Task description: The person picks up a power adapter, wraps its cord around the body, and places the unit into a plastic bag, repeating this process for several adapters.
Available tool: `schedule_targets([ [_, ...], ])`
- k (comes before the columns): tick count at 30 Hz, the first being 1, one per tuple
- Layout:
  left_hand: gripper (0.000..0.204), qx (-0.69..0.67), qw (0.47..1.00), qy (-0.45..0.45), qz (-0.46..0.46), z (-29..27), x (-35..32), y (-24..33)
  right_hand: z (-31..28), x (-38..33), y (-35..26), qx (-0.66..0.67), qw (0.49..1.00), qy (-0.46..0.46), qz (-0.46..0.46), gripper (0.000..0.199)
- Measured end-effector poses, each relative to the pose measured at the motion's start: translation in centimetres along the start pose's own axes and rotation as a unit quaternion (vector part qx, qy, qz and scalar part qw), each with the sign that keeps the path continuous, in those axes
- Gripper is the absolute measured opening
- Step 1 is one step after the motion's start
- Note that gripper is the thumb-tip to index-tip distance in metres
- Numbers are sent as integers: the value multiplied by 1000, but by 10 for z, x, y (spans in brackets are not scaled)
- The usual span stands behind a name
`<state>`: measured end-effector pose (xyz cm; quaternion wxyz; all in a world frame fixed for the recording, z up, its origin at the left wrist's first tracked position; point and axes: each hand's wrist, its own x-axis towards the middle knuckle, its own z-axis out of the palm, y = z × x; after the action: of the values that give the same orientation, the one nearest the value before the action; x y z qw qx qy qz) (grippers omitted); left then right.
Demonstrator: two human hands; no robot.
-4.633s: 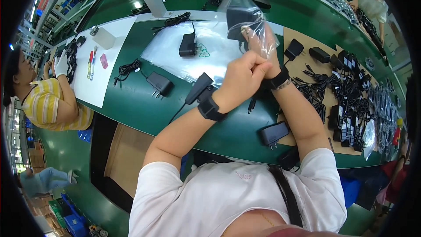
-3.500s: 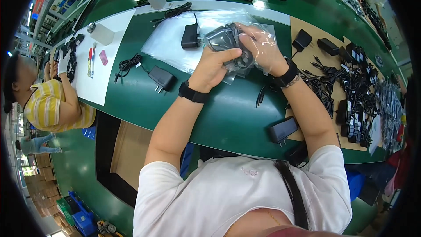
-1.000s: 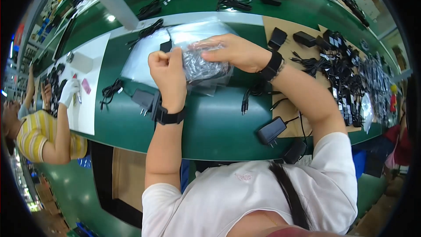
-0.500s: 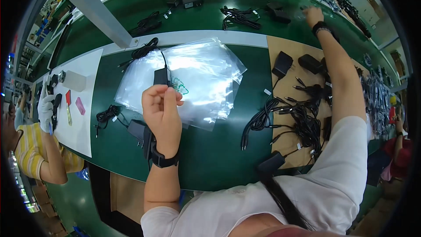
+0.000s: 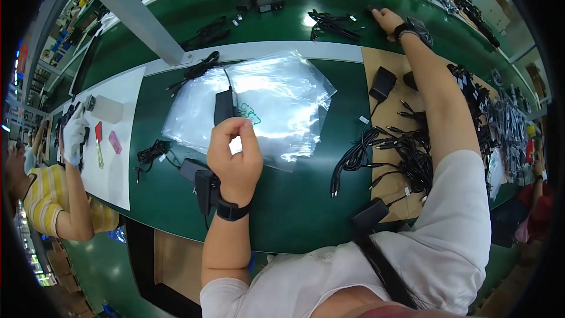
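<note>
Okay, I've got the left hand [image 5: 237, 156] curled over the near part of the clear bag stack [image 5: 285, 97]; can't tell whether its fingers pinch anything. Black adapter [image 5: 223, 105] lies on the stack, just beyond. Right hand [image 5: 389, 22] reaches over the far bench [image 5: 276, 29], fingertips at a dark block [image 5: 372, 7]; I can't tell if they grip it.
</note>
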<state>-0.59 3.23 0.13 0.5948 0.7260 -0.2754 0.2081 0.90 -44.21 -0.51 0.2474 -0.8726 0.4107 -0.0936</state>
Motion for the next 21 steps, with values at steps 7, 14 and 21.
schedule_targets([
  [7, 7, -43, 999, -15, -12, -5, -3, 13, -79, -52, -41, 264, 913, 177, -253, 23],
  [14, 51, -302, 915, -198, -178, 1, 13, 22, -96, -223, -135, 559, 796, -146, -183, 19],
  [21, 28, -576, 757, -139, -278, 3, 43, 73, -2, -298, -158, 495, 682, -470, -265, 29],
])
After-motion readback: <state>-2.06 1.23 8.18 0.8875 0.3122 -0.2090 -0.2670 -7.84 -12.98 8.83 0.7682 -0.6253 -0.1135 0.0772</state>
